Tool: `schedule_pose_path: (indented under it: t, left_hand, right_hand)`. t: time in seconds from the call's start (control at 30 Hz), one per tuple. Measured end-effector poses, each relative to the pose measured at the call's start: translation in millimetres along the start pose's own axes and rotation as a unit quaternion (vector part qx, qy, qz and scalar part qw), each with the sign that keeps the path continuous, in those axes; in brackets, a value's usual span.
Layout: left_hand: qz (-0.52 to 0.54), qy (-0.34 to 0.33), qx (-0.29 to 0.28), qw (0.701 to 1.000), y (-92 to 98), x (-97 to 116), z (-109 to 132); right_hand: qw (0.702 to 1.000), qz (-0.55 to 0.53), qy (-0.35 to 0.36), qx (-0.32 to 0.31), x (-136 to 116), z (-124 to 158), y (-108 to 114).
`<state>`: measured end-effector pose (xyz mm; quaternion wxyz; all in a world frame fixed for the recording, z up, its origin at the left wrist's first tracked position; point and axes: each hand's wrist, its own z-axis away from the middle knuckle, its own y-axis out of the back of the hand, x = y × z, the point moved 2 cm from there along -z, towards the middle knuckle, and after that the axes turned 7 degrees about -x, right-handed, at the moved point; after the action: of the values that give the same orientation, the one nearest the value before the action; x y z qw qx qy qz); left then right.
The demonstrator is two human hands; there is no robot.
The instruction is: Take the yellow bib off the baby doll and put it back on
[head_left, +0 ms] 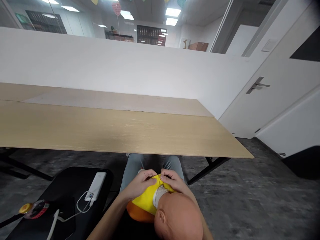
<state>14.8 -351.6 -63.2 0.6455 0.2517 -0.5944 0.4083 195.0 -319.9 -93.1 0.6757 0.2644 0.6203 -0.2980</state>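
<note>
Cloth (145, 200), bright yellow, is pinched by left hand (142, 184) and right hand (175, 181). Just this side of their grip is the doll's head (181, 216).

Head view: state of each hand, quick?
Left hand: closed, pinching the bright yellow cloth garment on the bald doll.
Right hand: closed, pinching the same garment near its collar.

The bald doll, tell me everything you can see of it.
The doll has a bald head, seemingly plastic, one ear showing, face hidden. Its yellow top has a whitish collar, with an orange part below. Head nearest the camera, it may be sitting or lying by the person's legs. The left grip and right grip pinch the top near the neck.
</note>
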Motion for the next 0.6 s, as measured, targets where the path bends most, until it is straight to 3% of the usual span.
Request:
schedule_pose_path:
  t: [0.33,0.6]
  left_hand:
    - [-0.008,0.002,-0.002,1.0,2.1,1,1]
    - [-0.074,0.059,0.015,0.995,0.4,2,-3]
  right_hand:
    - [1.0,-0.009,-0.017,0.024,-5,4,1]
    - [1.0,-0.006,-0.015,0.021,-12,4,-4]
